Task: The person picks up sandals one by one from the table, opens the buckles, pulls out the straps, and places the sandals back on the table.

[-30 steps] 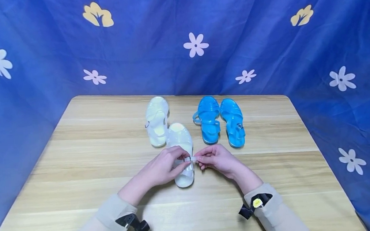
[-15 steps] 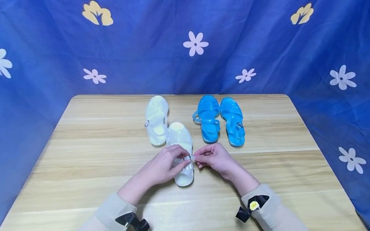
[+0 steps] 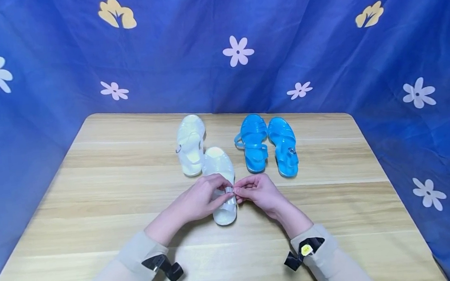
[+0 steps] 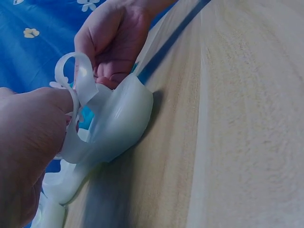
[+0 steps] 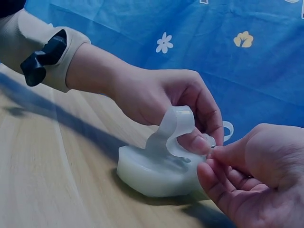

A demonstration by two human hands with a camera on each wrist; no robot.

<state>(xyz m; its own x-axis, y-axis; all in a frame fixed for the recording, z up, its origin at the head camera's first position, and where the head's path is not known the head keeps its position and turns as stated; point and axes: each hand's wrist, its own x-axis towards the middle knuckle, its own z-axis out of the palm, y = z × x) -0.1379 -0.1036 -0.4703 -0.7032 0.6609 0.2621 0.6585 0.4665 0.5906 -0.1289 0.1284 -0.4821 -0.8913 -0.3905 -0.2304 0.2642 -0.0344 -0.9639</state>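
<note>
Woodgrain table (image 3: pixel 105 191), blue flowered curtain (image 3: pixel 177 51)

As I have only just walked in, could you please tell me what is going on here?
A person works at the strap of the nearer white jelly sandal, the left-hand grip and right-hand grip pinching close together at its right side. Whether the strap is fastened cannot be told. The other white jelly sandal and two blue jelly sandals sit farther back on the wood-grain table, in neither grip.
</note>
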